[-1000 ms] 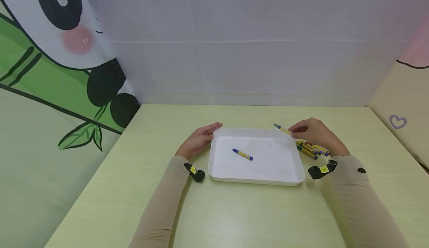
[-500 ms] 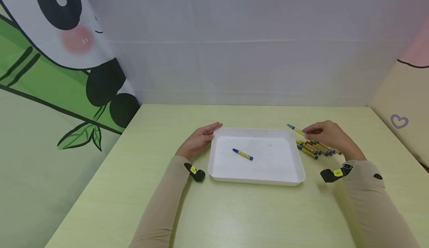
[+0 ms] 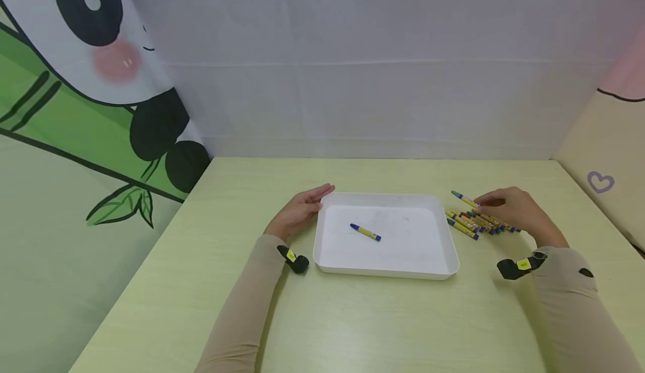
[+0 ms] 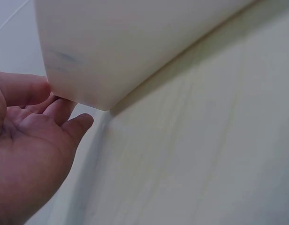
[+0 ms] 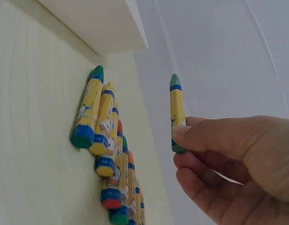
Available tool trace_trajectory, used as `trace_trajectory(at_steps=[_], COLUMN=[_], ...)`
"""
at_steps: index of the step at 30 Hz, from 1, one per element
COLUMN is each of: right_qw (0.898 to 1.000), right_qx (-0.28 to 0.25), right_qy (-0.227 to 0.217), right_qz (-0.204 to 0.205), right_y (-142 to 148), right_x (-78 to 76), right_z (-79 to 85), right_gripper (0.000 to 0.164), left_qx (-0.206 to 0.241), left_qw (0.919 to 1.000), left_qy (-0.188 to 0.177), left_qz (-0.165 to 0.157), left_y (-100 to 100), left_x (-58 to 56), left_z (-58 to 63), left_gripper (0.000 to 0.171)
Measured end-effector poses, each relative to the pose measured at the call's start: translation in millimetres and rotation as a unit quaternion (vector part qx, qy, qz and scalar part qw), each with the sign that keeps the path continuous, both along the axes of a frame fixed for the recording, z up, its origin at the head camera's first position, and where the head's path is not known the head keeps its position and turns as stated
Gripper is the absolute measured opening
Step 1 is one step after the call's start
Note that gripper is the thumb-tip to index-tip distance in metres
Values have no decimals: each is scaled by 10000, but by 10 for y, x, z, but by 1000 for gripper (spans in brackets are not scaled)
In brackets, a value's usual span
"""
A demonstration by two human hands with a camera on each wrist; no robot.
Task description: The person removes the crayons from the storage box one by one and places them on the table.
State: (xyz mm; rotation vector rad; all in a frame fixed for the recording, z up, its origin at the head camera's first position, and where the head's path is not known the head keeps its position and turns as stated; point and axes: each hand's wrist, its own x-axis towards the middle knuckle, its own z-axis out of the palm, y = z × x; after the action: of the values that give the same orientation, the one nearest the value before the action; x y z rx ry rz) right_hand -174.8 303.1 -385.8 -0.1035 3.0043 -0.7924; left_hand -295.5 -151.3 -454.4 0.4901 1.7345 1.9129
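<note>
My left hand (image 3: 297, 210) rests against the back left corner of a shallow white tray (image 3: 388, 272), its fingers reaching past the corner and the thumb at the rim. The left wrist view shows its fingertips (image 4: 81, 124) close by the tray's outer wall (image 4: 97, 61). Inside the tray lies one crayon (image 3: 365, 232) with a dark blue tip and yellow wrapper. Between thumb and fingers my right hand (image 3: 511, 209) pinches a crayon (image 5: 176, 101) with a grey-green tip, holding it raised. Below it, several crayons (image 3: 462, 228) lie side by side to the tray's right.
The crayons in the row have yellow wrappers with blue bands; a green-tipped crayon (image 5: 88, 108) lies nearest the tray. All stand on a pale wooden table (image 3: 383, 322). A whitish sheet (image 3: 373, 82) rises behind its back edge, and printed panels (image 3: 96, 160) flank it.
My right hand has moved right with the pinched crayon, from the tray's back right corner to over the row, uncovering more crayons. My left hand and the tray stay in place.
</note>
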Motion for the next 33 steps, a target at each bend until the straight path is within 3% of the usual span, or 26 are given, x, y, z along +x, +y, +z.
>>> trace_trajectory(at_steps=[16,33], right_qw=[9994,9985], right_qx=[159,313], right_qy=[54,1], right_qz=[-312,-446], right_y=[421,598], right_x=[224,361], right_z=[-170,-219], right_gripper=[40,39], left_qx=[-46,-109], left_qw=[10000,9999], left_qy=[-11,0], left_qz=[-21,-50], left_y=[-17,-42], left_x=[-2,26], left_z=[-6,-2], left_gripper=[56,56])
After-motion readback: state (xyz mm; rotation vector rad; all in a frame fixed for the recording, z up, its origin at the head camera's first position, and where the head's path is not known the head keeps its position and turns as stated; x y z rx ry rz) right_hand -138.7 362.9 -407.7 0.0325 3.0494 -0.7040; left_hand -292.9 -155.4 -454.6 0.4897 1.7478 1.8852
